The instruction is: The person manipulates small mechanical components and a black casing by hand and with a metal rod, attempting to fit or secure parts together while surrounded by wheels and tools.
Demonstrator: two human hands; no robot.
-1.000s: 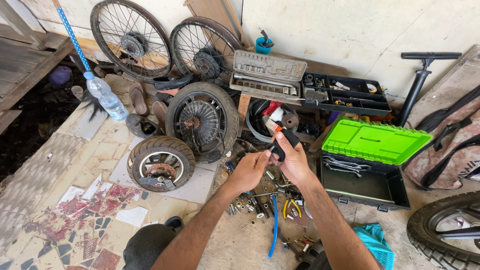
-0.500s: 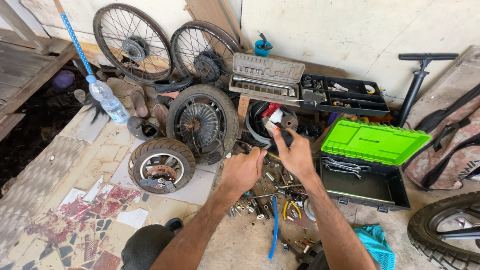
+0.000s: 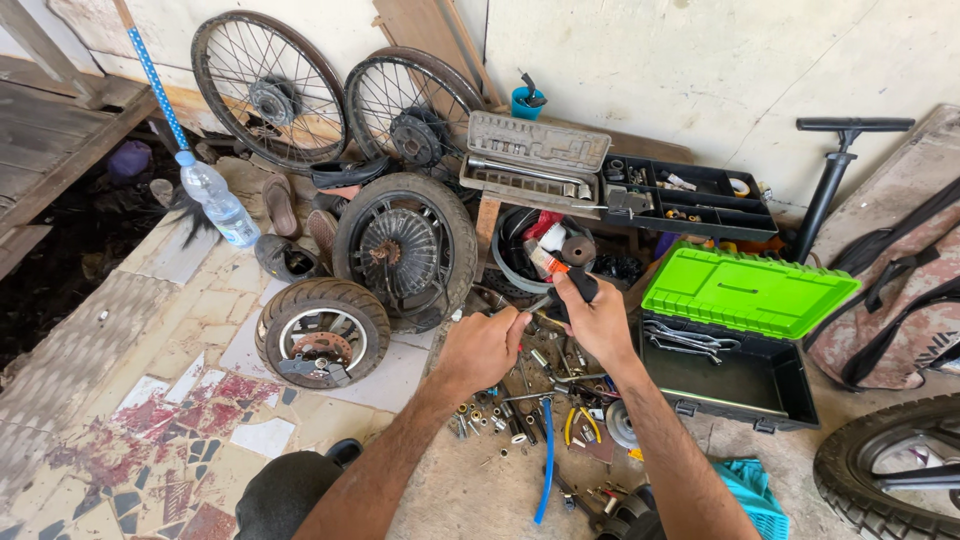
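Lime-green toolbox lid; black-handled tool; blue cable.

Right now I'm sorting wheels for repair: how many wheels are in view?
5: two spoked wheels against the wall, two small tyred wheels on the floor, one tyre cut off bottom right.

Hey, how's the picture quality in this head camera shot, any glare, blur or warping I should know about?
Head view: even, soft daylight with no harsh glare; the green toolbox lid is bright but not blown out. Focus is sharp on both hands, left and right. The wide lens bends the edges, so the spoked wheel leans outward. The gap under the wooden boards at left is deep in shadow.
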